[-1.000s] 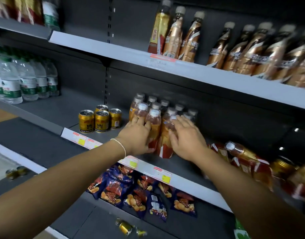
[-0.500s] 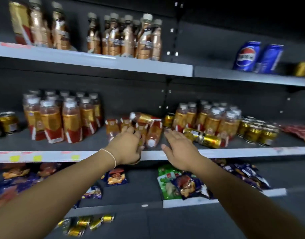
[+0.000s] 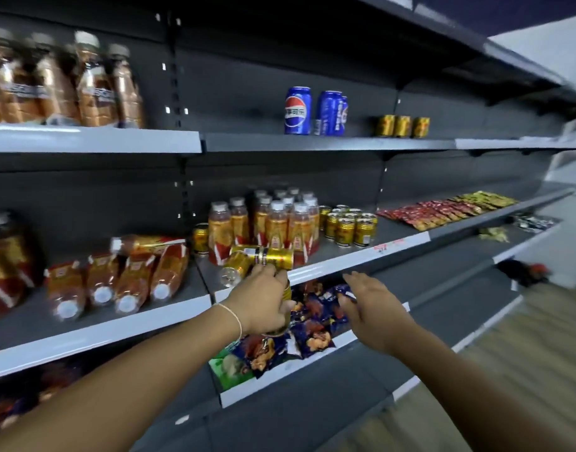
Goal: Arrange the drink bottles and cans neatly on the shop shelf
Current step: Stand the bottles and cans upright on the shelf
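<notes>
Nearest to me, the left hand grips a gold can, fingers curled round it, upright just in front of the middle shelf edge. The hand hides most of the can, and I cannot read its label. A thin white bracelet sits on that wrist. The right hand is beside it but apart, fingers straight and loosely spread, holding nothing. It is above the snack bags on the lower shelf. The bags are blue and purple, one green, with print too blurred to read.

On the middle shelf, just beyond the left hand, two fallen cans lie on their sides, gold with a dark band. Behind them stand capped bottles of amber drink, upright in a tight group, with gold-and-red labels I cannot read. A lone can stands upright to their left, and a block of upright cans to their right. In the left bay, toppled bottles lie caps towards me, with one laid across the top. Red tags on the shelf edge are unreadable. Further right, red and yellow sachets lie flat.

On the upper shelf stand blue Pepsi cans, the logo plain with Chinese characters beneath. Three small gold cans stand to their right. Brown bottles stand at far left, blurred.
</notes>
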`<action>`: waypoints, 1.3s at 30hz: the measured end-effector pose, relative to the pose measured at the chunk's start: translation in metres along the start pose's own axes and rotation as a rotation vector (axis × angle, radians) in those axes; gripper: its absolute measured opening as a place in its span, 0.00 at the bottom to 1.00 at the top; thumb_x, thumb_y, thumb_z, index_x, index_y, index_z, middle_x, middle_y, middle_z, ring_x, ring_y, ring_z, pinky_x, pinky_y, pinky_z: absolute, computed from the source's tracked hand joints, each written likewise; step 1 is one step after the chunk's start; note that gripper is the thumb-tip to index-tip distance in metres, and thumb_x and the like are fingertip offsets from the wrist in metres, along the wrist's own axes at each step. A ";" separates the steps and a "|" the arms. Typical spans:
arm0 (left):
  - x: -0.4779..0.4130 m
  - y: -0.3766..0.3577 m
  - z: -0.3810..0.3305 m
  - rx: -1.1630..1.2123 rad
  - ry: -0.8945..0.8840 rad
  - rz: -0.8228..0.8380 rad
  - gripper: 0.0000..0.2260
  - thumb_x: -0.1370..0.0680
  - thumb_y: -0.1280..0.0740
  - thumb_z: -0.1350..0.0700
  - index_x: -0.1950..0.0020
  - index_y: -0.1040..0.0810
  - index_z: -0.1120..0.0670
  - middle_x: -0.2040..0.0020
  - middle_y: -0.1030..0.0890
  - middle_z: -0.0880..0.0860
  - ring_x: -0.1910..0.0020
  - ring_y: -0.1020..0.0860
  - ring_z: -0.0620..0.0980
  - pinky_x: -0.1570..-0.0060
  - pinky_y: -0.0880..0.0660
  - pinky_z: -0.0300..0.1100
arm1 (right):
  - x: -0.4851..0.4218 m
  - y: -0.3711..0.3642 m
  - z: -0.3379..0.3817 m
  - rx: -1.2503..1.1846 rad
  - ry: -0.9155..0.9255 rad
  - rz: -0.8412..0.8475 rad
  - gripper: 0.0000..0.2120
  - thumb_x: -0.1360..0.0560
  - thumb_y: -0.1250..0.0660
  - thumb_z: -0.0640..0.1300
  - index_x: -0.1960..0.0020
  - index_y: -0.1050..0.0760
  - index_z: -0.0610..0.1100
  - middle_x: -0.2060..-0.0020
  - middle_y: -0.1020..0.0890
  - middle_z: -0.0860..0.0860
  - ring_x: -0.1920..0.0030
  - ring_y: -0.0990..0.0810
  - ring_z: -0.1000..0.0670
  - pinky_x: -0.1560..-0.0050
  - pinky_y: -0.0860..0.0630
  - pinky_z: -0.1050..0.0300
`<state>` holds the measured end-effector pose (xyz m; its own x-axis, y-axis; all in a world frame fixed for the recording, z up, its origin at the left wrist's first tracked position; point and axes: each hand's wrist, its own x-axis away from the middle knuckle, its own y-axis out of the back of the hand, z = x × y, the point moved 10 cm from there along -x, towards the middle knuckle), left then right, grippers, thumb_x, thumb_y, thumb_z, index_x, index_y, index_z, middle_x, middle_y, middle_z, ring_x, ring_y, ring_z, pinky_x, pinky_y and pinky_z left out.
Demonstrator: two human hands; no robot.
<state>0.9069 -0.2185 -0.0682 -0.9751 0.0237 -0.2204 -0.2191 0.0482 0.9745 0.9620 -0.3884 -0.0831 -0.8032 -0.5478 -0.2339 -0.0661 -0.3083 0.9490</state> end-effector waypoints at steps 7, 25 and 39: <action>-0.064 -0.036 -0.067 0.051 -0.130 0.070 0.24 0.21 0.38 0.43 0.31 0.33 0.57 0.38 0.30 0.57 0.33 0.36 0.57 0.36 0.30 0.53 | 0.019 0.011 -0.080 0.028 -0.126 -0.046 0.27 0.16 0.49 0.56 0.20 0.43 0.46 0.21 0.39 0.48 0.22 0.43 0.47 0.24 0.46 0.55; -0.301 -0.090 -0.072 0.141 -0.110 0.033 0.25 0.22 0.36 0.42 0.31 0.32 0.56 0.36 0.30 0.56 0.33 0.35 0.56 0.38 0.29 0.52 | -0.154 -0.005 -0.223 0.094 -0.165 0.027 0.28 0.17 0.47 0.57 0.20 0.43 0.48 0.22 0.37 0.49 0.23 0.41 0.46 0.25 0.39 0.51; -0.368 -0.101 -0.033 0.079 0.013 -0.041 0.23 0.24 0.34 0.43 0.36 0.30 0.55 0.41 0.29 0.56 0.39 0.33 0.56 0.45 0.25 0.51 | -0.287 -0.004 -0.206 -0.003 0.028 -0.014 0.27 0.18 0.42 0.53 0.21 0.40 0.47 0.24 0.34 0.48 0.25 0.35 0.44 0.30 0.33 0.49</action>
<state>1.2868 -0.2654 -0.0843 -0.9658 0.0072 -0.2590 -0.2560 0.1276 0.9582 1.3151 -0.3899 -0.0631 -0.7853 -0.5649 -0.2532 -0.0754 -0.3186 0.9449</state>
